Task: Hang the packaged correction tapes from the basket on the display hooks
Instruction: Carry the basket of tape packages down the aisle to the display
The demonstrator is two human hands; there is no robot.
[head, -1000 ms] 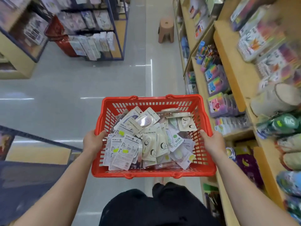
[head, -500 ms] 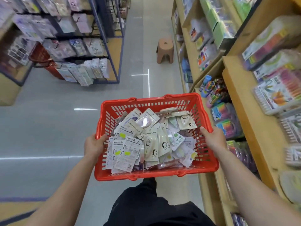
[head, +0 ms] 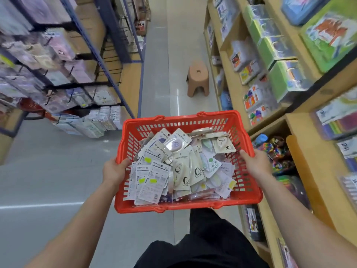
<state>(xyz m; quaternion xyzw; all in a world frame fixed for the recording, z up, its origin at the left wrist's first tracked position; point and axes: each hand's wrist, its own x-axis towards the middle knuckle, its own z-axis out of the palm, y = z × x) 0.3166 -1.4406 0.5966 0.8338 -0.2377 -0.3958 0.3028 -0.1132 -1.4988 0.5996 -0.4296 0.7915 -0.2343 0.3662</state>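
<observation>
- Head view: a red basket [head: 239, 132] is carried in front of the person, over the aisle floor [head: 58, 171].
- The left hand [head: 114, 171] grasps the basket's left rim, and the right hand [head: 256, 164] grasps the right rim.
- Packaged correction tapes [head: 181, 167] lie piled loosely inside the basket.
- Display hooks [head: 71, 96] with hanging packs stand on the left rack, well apart from the basket.
- A brown stool [head: 198, 78] stands further down the aisle, beside wooden shelves [head: 305, 132] on the right.

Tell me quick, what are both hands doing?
Left hand: closed, gripping the left rim of the red basket.
Right hand: closed, gripping its right rim.
</observation>
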